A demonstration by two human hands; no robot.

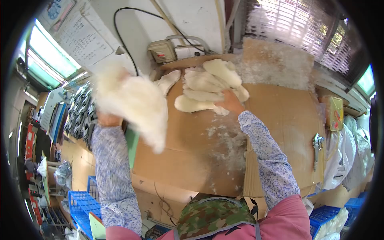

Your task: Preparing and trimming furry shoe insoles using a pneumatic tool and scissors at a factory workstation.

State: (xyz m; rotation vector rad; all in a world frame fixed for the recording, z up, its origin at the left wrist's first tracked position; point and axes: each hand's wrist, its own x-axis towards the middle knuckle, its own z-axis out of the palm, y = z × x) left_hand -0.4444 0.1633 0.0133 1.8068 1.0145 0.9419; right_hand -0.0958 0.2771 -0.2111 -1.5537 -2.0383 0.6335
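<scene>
In my left hand (111, 120), raised at the left, I hold some fluffy cream fleece insoles (138, 102). They are smeared by motion and hide most of the fingers; how many there are I cannot tell. My right hand (232, 103) reaches to a loose pile of cream insoles (202, 82) at the back of the cardboard-covered table (188, 140). Its fingers close on the near end of an insole (192, 104) there. Another insole (169, 81) lies just left of the pile, partly behind the raised ones.
White fluff (228, 140) is scattered over the cardboard. A metal wrench-like tool (317, 150) lies at the right edge, near a yellow container (336, 113) and white plastic bags (340, 156). Blue crates (82, 204) stand low at the left. A black cable (117, 30) loops along the wall.
</scene>
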